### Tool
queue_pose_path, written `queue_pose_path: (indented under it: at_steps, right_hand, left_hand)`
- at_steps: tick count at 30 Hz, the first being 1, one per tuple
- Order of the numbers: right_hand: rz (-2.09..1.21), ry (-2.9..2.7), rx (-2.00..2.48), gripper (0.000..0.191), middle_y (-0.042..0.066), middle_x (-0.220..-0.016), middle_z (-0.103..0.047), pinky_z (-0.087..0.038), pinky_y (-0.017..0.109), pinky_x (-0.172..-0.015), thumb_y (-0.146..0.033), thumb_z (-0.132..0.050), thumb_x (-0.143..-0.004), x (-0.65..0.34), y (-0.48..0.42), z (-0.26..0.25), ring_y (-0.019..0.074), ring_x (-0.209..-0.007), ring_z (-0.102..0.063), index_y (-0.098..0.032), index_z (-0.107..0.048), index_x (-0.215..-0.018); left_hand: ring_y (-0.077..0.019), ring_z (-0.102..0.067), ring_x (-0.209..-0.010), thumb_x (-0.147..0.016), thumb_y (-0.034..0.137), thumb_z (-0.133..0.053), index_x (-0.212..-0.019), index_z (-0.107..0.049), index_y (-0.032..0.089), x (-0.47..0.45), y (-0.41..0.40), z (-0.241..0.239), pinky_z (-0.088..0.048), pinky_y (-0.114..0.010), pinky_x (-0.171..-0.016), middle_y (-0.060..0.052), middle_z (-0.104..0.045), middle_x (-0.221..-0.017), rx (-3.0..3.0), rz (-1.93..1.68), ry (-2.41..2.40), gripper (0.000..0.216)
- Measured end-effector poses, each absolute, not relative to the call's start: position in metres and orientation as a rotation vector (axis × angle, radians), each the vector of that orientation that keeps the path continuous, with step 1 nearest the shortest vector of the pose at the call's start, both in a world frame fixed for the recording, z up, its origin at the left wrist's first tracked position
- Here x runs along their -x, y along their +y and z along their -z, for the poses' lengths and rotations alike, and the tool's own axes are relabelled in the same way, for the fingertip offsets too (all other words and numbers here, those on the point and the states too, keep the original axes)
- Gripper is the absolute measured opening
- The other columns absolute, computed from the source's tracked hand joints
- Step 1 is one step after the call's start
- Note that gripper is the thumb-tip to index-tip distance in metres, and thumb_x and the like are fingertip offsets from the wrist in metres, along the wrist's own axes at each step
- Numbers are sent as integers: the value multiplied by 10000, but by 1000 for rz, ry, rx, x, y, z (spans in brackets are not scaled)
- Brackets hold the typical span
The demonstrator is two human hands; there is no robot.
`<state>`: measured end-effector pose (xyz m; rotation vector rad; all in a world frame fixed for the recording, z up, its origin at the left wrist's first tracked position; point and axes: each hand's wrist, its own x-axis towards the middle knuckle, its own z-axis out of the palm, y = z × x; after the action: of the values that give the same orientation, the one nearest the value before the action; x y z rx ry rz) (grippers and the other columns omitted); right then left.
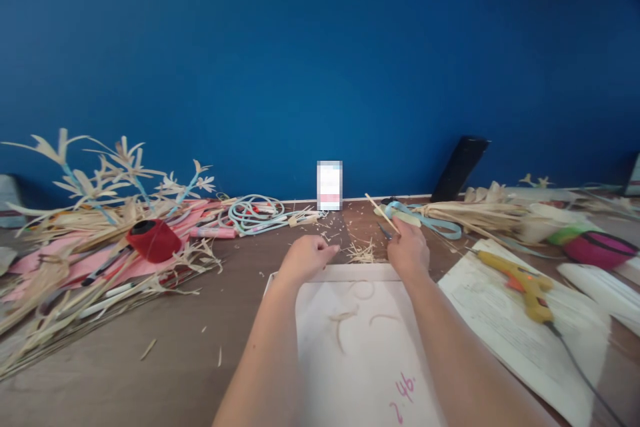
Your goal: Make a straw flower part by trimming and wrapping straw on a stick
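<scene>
Over the far edge of a shallow white box (pixel 367 333), my left hand (pixel 309 259) is closed, thumb and forefinger together; anything between them is too small to make out. My right hand (pixel 410 250), just beyond the box's far right corner, is closed on a thin pale straw stick (pixel 381 212) that slants up to the left. A dark pointed tip (pixel 384 232) shows by its fingers; its kind is unclear. Between the hands lies a small heap of cut straw bits (pixel 363 252). A few curled fibres (pixel 340 330) rest inside the box.
At left, straw flowers (pixel 95 183) and a red roll-shaped object (pixel 154 240) lie among stalks. A coiled pale blue cable (pixel 255 213) and a lit phone screen (pixel 330 185) are near the wall. At right, a yellow glue gun (pixel 520 280) rests on paper (pixel 575 353).
</scene>
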<state>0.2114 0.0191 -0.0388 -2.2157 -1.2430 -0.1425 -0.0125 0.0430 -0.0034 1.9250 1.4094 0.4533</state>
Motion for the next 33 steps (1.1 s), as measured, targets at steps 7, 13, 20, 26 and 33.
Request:
queue_pose_path:
  at_steps: [7, 13, 20, 26, 33]
  right_hand:
    - [193, -1277, 2142, 424, 90, -1130, -547, -404, 397, -788, -207, -424, -788, -207, 18, 36, 270, -988, -504, -258, -547, -1191]
    - [262, -1420, 1870, 358, 73, -1030, -578, -390, 342, -869, -161, -430, -776, -200, 19, 43, 218, -974, -505, -207, -622, -1075]
    - [157, -1597, 1568, 332, 66, -1003, -578, -408, 303, -869, -136, -403, -800, -177, 18, 48, 184, -948, -528, -199, -631, -1033]
    - [61, -1548, 1524, 304, 63, -969, -593, -426, 304, -852, -150, -410, -804, -178, 20, 53, 178, -914, -554, -206, -643, -991]
    - [31, -1437, 1567, 315, 89, -971, -617, -450, 323, -804, -272, -387, -842, -181, 31, 49, 190, -865, -571, -184, -644, -1002]
  left_hand:
    - [-150, -521, -610, -809, 539, -347, -654, -546, 205, -13, 45, 27, -278, -234, -516, -23, -604, -645, -1922, -722, 1806, 418]
    - [-158, -533, -644, -844, 509, -299, -693, -554, 223, -20, 40, 35, -259, -236, -523, -29, -620, -703, -1956, -777, 1904, 412]
    - [-148, -504, -621, -850, 512, -284, -668, -534, 222, -21, 41, 37, -230, -241, -516, -13, -600, -690, -1936, -853, 1915, 423]
    - [-147, -500, -624, -852, 515, -269, -657, -518, 216, -22, 42, 37, -214, -242, -517, -17, -603, -701, -1924, -856, 1925, 435]
    - [-147, -520, -634, -857, 498, -278, -682, -539, 213, -24, 41, 37, -227, -241, -518, -22, -608, -710, -1928, -828, 1938, 424]
